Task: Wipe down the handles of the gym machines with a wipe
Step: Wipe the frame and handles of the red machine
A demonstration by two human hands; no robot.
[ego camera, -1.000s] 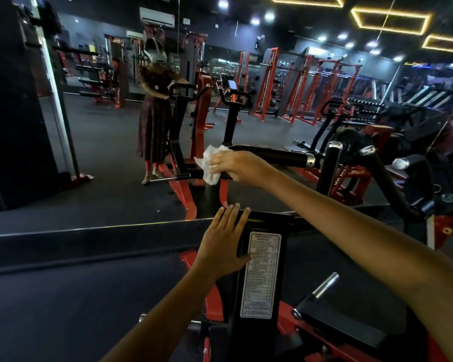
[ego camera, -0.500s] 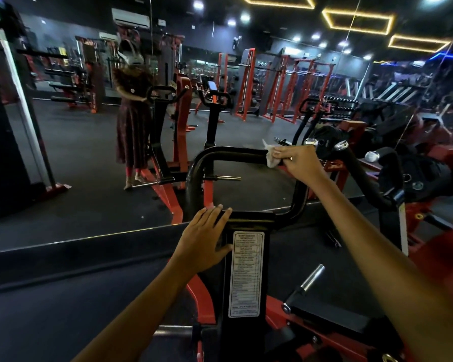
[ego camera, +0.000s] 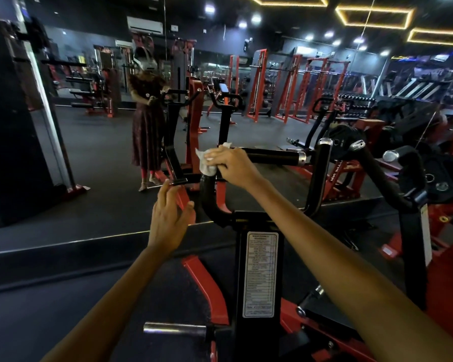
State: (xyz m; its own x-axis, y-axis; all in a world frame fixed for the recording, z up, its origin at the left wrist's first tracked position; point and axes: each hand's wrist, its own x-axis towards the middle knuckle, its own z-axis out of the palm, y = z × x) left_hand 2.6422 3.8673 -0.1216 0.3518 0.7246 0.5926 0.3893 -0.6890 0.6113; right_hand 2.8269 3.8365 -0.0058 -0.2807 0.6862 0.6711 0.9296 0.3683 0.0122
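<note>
Both forearms are bare, with no sleeves, rings or watch.

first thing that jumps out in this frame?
The right hand at centre, pressing a white wipe onto the bend of the black handle. Just below-left, the left hand hovers open, holding nothing. Beyond them, a mirror shows the person's reflection.

Right hand [ego camera: 234, 167] reaches forward, fingers curled in a grip (arm outstretched); left hand [ego camera: 169, 218] hovers, fingers spread.
</note>
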